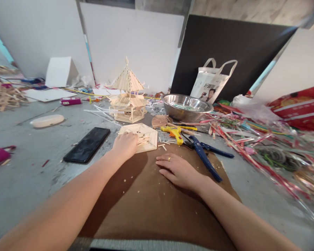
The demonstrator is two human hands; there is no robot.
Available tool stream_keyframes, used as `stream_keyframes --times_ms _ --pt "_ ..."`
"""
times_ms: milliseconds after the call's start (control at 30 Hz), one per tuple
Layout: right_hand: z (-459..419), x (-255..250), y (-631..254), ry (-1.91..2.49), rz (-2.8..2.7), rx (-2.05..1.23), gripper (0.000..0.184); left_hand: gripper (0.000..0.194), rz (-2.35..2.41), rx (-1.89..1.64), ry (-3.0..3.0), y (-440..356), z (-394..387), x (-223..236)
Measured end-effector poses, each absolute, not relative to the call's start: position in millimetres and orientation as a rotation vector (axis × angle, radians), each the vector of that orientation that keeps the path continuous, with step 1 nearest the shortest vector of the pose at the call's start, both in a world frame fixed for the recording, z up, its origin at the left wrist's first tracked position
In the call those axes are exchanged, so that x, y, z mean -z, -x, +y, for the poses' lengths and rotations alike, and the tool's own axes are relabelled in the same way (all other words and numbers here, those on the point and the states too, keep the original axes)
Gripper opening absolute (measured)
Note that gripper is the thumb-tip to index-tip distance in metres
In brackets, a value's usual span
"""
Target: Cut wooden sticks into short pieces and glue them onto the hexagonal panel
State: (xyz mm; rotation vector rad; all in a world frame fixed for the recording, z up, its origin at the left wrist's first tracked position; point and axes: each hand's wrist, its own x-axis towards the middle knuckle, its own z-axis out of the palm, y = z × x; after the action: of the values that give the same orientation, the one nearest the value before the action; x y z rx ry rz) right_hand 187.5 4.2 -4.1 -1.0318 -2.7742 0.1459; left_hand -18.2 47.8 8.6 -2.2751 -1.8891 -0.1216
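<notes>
My left hand (125,143) is closed at the near left side of a flat hexagonal frame of wooden sticks (149,136); its fingertips are hidden behind the knuckles. Loose-looking sticks lie across the middle of that frame. On the brown sheet (136,205) rests my right hand (178,170), fingers stretched out, a ring on one of them, holding nothing. Just beyond it are a yellow glue gun (174,133) and blue-handled cutters (205,158), with short stick offcuts (164,143) scattered between. A pagoda model made of sticks (128,94) stands upright behind the frame.
A black phone (87,144) and a white oval case (47,120) lie at left. Behind the glue gun stands a metal bowl (187,106), near a white tote bag (209,83). Tangled strips and wrappers (267,139) cover the right side. A stick pile (5,97) is far left.
</notes>
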Motion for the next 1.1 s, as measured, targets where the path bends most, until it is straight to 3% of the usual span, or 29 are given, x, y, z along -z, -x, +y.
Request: stream_keyframes --times_ms 167,433,700,1100 --pt "5 5 -189 1.026 -2.764 -0.152 0.031 0.027 -1.849 0.196 2.230 19 50 -4" --pt "4 4 -187 1.021 -2.759 -0.151 0.030 0.051 -1.827 0.143 2.338 21 60 7" --pt "5 5 -188 0.994 -2.748 -0.161 0.029 0.057 -1.953 0.070 2.359 30 68 10" --pt "5 4 -187 1.016 -2.771 -0.156 0.031 0.035 -1.831 0.102 2.330 29 69 6"
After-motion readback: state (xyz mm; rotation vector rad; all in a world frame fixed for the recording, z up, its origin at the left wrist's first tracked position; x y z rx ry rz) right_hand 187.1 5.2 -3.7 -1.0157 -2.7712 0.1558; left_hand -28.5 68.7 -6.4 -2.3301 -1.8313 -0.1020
